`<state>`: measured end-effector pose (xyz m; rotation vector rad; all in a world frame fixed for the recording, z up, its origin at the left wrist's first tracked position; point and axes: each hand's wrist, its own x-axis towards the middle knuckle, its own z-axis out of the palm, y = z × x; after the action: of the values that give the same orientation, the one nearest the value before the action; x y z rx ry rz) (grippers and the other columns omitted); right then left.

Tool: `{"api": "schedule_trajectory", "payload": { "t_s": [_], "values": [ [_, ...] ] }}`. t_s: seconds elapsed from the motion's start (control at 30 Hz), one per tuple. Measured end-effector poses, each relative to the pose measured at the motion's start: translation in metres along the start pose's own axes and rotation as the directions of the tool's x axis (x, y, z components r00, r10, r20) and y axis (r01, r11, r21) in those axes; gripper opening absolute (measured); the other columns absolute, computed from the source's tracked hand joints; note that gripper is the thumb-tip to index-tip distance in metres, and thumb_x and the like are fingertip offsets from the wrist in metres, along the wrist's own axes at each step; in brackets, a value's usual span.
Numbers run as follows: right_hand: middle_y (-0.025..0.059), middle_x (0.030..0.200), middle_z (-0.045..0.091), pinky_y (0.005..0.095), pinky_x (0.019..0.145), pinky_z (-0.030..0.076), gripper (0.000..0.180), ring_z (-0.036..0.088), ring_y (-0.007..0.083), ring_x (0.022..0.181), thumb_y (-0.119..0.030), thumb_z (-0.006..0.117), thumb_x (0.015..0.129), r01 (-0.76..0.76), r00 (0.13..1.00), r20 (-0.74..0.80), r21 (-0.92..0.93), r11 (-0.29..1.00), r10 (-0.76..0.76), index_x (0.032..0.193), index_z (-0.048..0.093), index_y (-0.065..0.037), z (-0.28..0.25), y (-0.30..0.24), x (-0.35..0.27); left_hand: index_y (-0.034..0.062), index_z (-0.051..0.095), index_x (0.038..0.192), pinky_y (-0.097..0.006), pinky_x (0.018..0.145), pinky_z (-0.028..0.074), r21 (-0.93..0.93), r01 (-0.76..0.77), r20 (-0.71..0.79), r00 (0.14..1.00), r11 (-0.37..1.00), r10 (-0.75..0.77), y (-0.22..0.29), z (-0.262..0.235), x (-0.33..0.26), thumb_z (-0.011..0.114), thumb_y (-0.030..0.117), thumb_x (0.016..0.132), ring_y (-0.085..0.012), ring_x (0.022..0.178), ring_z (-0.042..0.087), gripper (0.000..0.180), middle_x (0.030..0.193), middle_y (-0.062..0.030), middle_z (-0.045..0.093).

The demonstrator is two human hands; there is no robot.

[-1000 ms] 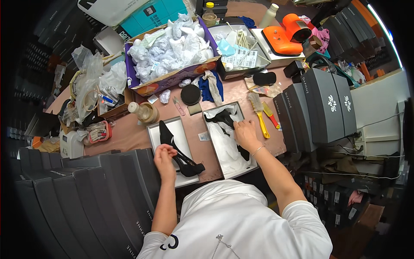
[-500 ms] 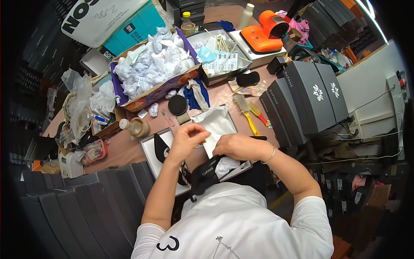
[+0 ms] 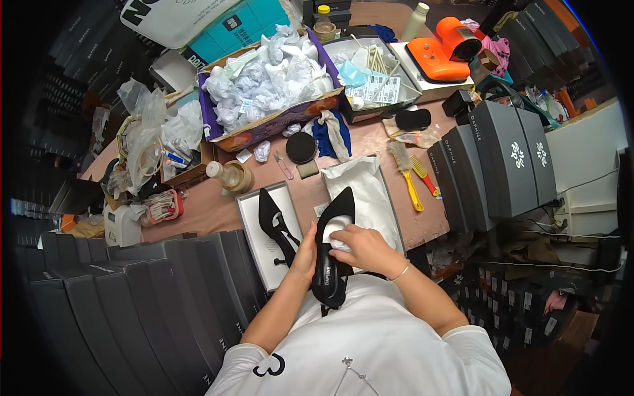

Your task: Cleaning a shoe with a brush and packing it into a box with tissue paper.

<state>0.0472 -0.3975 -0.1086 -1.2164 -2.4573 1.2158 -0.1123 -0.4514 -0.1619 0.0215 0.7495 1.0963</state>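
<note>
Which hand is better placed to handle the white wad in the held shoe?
Probably the right hand: it is at the white wad, while the left hand supports the held shoe.

Small pale lettering marks the insole of the black shoe [image 3: 325,267]. White print and handwritten characters stand on grey boxes [image 3: 508,171], bold black letters on a white package [image 3: 178,25], barcodes on white labels [image 3: 380,89].

Person's left hand [image 3: 305,254] raised, palm facing inward. Right hand [image 3: 368,248] points left, fingers bent. Forearms [image 3: 274,310] angle inward.
</note>
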Motion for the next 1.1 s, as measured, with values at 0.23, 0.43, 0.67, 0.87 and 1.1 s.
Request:
{"api": "schedule_trajectory", "payload": {
  "t_s": [0.23, 0.43, 0.67, 0.87, 1.1],
  "values": [
    [0.0142, 0.106, 0.062, 0.0333, 0.076, 0.051, 0.029, 0.065, 0.0247, 0.086, -0.017, 0.066, 0.085, -0.05, 0.945, -0.283, 0.365, 0.93, 0.163, 0.107, 0.057, 0.001, -0.03, 0.039, -0.007, 0.0006, 0.037, 0.129, -0.029, 0.063, 0.059, 0.284, -0.066, -0.163, 0.98, 0.957, 0.116, -0.001, -0.016, -0.005, 0.056, 0.002, 0.082, -0.021, 0.072, 0.067, 0.05, 0.093, -0.0171, 0.062],
    [0.009, 0.104, 0.062, 0.0199, 0.049, 0.051, 0.027, 0.065, 0.0133, 0.073, -0.02, 0.057, 0.095, -0.174, 0.972, 0.067, 0.848, 0.5, 0.224, 0.115, 0.053, -0.002, -0.017, 0.018, -0.009, 0.0021, 0.044, 0.123, -0.029, 0.061, 0.058, 0.401, -0.128, -0.195, 0.955, 0.907, 0.221, 0.0, -0.005, 0.001, 0.057, 0.018, 0.094, -0.0183, 0.068, 0.066, 0.035, 0.09, -0.0122, 0.063],
    [0.0078, 0.102, 0.061, 0.0209, 0.056, 0.052, 0.032, 0.063, 0.0099, 0.076, -0.008, 0.056, 0.093, -0.179, 0.982, 0.117, 0.838, 0.515, 0.151, 0.123, 0.046, -0.003, -0.029, -0.004, -0.004, 0.001, 0.043, 0.124, -0.031, 0.066, 0.057, 0.238, -0.172, -0.087, 0.977, 0.956, 0.197, -0.023, -0.009, 0.013, 0.056, 0.009, 0.092, -0.0193, 0.08, 0.066, 0.035, 0.101, -0.0135, 0.061],
    [0.0113, 0.101, 0.062, 0.0262, 0.069, 0.054, 0.041, 0.063, 0.014, 0.086, -0.005, 0.062, 0.089, -0.243, 0.969, 0.157, 0.767, 0.594, 0.192, 0.126, 0.045, -0.002, -0.01, -0.007, -0.015, 0.0025, 0.038, 0.132, -0.032, 0.083, 0.052, 0.298, -0.275, -0.232, 0.908, 0.914, 0.349, -0.033, -0.015, 0.02, 0.05, 0.002, 0.091, -0.0211, 0.096, 0.061, 0.042, 0.114, -0.0136, 0.056],
    [0.015, 0.099, 0.062, 0.0368, 0.074, 0.048, 0.032, 0.06, 0.0327, 0.085, -0.02, 0.067, 0.085, -0.031, 0.986, -0.161, 0.088, 0.996, 0.045, 0.11, 0.061, 0.0, -0.001, -0.011, -0.001, 0.0083, 0.032, 0.135, -0.031, 0.071, 0.055, 0.127, -0.246, -0.171, 0.949, 0.961, 0.265, -0.026, -0.005, 0.005, 0.052, 0.0, 0.087, -0.0213, 0.084, 0.064, 0.053, 0.112, -0.0135, 0.055]
  ]
}}
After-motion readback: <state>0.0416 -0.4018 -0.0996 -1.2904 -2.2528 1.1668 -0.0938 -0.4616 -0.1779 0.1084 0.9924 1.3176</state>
